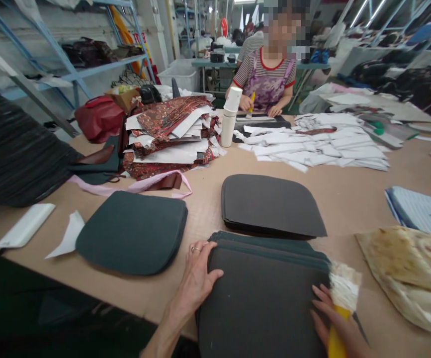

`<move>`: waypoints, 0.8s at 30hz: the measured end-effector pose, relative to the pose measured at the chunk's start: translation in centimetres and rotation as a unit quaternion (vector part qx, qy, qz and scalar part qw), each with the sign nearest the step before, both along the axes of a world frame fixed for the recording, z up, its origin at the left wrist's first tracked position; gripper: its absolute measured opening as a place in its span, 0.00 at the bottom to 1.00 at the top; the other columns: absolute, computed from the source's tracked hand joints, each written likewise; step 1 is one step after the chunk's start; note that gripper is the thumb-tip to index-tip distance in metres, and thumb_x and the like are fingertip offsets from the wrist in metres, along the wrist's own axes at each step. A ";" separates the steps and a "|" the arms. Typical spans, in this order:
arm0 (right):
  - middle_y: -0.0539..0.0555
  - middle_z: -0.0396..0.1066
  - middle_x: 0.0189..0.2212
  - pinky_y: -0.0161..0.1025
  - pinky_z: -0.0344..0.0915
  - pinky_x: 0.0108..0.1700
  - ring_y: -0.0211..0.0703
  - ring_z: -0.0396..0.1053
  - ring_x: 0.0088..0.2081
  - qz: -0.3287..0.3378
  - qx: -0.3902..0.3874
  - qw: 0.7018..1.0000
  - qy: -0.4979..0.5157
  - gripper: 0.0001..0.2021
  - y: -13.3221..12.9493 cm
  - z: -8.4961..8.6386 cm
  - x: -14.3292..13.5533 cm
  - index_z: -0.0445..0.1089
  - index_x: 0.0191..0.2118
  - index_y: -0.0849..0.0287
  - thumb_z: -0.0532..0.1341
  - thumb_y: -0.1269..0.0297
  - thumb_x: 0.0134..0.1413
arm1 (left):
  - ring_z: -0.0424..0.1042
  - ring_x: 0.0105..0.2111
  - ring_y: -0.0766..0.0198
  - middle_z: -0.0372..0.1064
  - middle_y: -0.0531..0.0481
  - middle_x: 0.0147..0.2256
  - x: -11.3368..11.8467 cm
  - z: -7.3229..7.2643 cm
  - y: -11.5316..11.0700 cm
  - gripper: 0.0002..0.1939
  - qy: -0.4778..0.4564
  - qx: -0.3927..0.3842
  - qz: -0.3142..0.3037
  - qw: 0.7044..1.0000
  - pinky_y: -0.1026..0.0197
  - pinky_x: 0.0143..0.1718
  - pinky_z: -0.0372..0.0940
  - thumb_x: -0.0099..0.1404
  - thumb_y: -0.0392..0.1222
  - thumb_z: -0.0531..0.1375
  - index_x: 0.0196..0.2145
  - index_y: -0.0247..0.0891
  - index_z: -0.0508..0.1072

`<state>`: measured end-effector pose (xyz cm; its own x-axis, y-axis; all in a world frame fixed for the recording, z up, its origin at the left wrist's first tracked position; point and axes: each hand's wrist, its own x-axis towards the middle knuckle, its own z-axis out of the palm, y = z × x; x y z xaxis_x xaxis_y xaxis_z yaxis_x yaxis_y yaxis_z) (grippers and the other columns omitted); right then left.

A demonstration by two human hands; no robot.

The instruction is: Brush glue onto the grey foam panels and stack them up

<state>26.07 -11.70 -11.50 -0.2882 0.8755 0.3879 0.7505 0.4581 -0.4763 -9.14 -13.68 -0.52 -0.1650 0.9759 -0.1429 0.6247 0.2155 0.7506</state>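
A fanned stack of dark grey and green sheets (260, 298) lies in front of me, its layers stepped at the far edge. My left hand (196, 273), with a ring on one finger, rests open along the stack's left edge and far corner, thumb over the top sheet. At the right edge, my right hand (336, 318) holds a brush (344, 293) with a yellow handle and pale, caked bristles, while its fingers touch the stack's side. Beyond is a stack of dark grey rounded pieces (271, 204). A stack of dark green rounded pieces (133, 233) sits to the left.
Patterned red pieces (174, 129) and white strips (319, 141) are piled farther back, with stacked paper cups (228, 119) between them. A stained cloth-like bundle (409, 273) lies at right. Across the table, another person (271, 82) holds a yellow-handled brush.
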 end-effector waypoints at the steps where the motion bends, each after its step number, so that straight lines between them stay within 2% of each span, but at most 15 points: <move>1: 0.57 0.72 0.42 0.45 0.70 0.40 0.50 0.71 0.43 0.005 -0.005 1.000 -0.002 0.12 -0.1 0.2 0.0 0.68 0.39 0.57 0.57 0.57 0.51 | 0.58 0.49 0.55 0.60 0.45 0.47 -0.2 -0.1 0.1 0.24 -0.002 -0.006 0.000 1.000 0.50 0.52 0.55 0.51 0.31 0.61 0.47 0.39 0.63; 8: 0.56 0.73 0.37 0.49 0.69 0.41 0.53 0.71 0.44 0.030 0.004 0.999 0.009 0.10 0.2 1.4 -0.6 0.70 0.35 0.54 0.54 0.58 0.53 | 0.58 0.45 0.56 0.58 0.49 0.43 -0.9 -0.3 0.5 0.20 -0.011 0.017 -0.008 1.000 0.52 0.48 0.56 0.48 0.32 0.65 0.39 0.41 0.65; 12: 0.57 0.73 0.39 0.48 0.69 0.42 0.51 0.71 0.43 0.019 -0.016 1.000 0.008 0.11 0.1 2.0 -1.2 0.70 0.36 0.55 0.54 0.58 0.53 | 0.59 0.45 0.57 0.60 0.50 0.42 -0.3 0.3 0.3 0.18 -0.029 0.036 0.008 0.999 0.54 0.47 0.56 0.49 0.29 0.61 0.38 0.41 0.64; 14: 0.57 0.72 0.39 0.49 0.68 0.44 0.51 0.71 0.43 0.003 -0.012 1.000 0.007 0.11 -0.1 2.3 -1.4 0.69 0.38 0.55 0.54 0.58 0.53 | 0.61 0.41 0.60 0.62 0.50 0.40 0.0 0.5 -0.1 0.17 -0.066 0.021 0.024 0.997 0.56 0.45 0.57 0.52 0.29 0.59 0.39 0.41 0.64; 16: 0.57 0.72 0.40 0.51 0.66 0.46 0.51 0.70 0.45 -0.002 -0.011 1.000 0.001 0.11 -0.3 2.6 -1.4 0.68 0.39 0.56 0.55 0.57 0.53 | 0.63 0.37 0.62 0.63 0.51 0.36 0.3 0.5 -0.7 0.19 -0.114 -0.018 0.058 0.992 0.58 0.41 0.59 0.54 0.32 0.58 0.44 0.41 0.63; 19: 0.58 0.72 0.40 0.51 0.66 0.48 0.52 0.70 0.46 0.018 -0.028 0.999 -0.016 0.11 -0.3 2.7 -1.0 0.69 0.38 0.55 0.55 0.56 0.53 | 0.64 0.32 0.64 0.63 0.52 0.34 0.7 0.1 -1.9 0.28 -0.165 -0.071 0.132 0.975 0.59 0.38 0.61 0.57 0.37 0.56 0.55 0.40 0.55; 21: 0.57 0.73 0.39 0.51 0.66 0.47 0.52 0.70 0.45 0.022 -0.025 0.999 -0.029 0.11 -0.2 2.3 -0.6 0.69 0.36 0.55 0.55 0.56 0.53 | 0.65 0.31 0.65 0.63 0.52 0.33 1.1 -0.3 -2.6 0.29 -0.187 -0.080 0.177 0.963 0.59 0.37 0.61 0.58 0.39 0.54 0.57 0.38 0.53; 24: 0.56 0.73 0.37 0.49 0.68 0.44 0.49 0.72 0.41 0.008 0.003 0.999 -0.038 0.11 0.2 1.2 0.1 0.67 0.34 0.55 0.56 0.54 0.52 | 0.66 0.30 0.66 0.65 0.51 0.32 1.6 -0.9 -3.0 0.25 -0.200 -0.065 0.222 0.952 0.61 0.36 0.63 0.59 0.39 0.52 0.55 0.36 0.56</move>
<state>26.20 -11.51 -10.27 -0.3298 0.8687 0.3697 0.7771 0.4722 -0.4161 -7.52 -16.66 -1.47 -0.4644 0.7927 -0.3950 0.1205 0.4984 0.8586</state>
